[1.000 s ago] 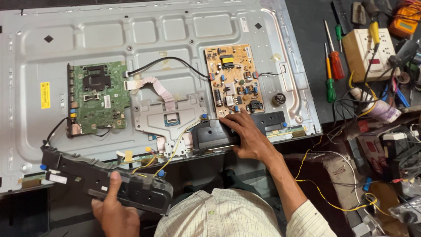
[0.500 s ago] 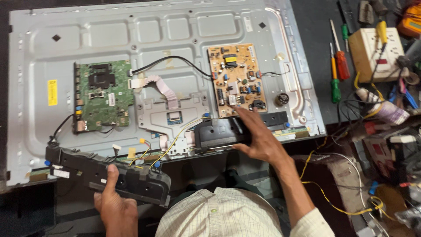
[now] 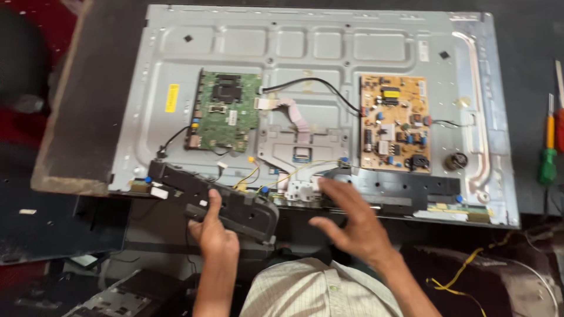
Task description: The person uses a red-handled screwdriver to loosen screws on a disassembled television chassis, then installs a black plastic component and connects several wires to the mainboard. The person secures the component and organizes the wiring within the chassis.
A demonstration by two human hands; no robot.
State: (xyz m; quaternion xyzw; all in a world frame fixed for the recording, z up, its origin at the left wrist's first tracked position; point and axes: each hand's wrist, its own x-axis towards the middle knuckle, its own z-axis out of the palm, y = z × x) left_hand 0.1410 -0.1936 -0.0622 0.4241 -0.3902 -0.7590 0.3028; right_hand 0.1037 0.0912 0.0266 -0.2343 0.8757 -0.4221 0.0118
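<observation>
Left hand: the left hand [image 3: 212, 232] has its fingers curled tight around the near end of the long black speaker bar [image 3: 214, 198], thumb on top.
Right hand: the right hand [image 3: 352, 226] hangs just above the low edge of the TV, fingers spread wide and holding nothing.
Where the speaker is: the long black speaker bar lies tilted over the bottom left edge of the grey metal TV back [image 3: 329, 41]. Its far end sits near the green board [image 3: 224, 111] and its near end sticks out past the panel, toward the person.
Second speaker: another black speaker bar [image 3: 399, 188] lies flat along the bottom right, under the orange board [image 3: 395, 120].
Wires: thin yellow wires [image 3: 294, 170] run from the middle of the panel down toward the speakers. A black cable [image 3: 317, 85] joins the two boards.
Side of the bench: screwdrivers [image 3: 549, 149] with green and orange handles lie off to the right, well apart from the hands.
How to do it well: I think the loose speaker should be moved slowly and kept level, so its wire does not pull tight.
Free hand tip: the open hand could steady the wires or the panel edge.
Watch out: it looks easy to snag a yellow wire or bump the green board.
</observation>
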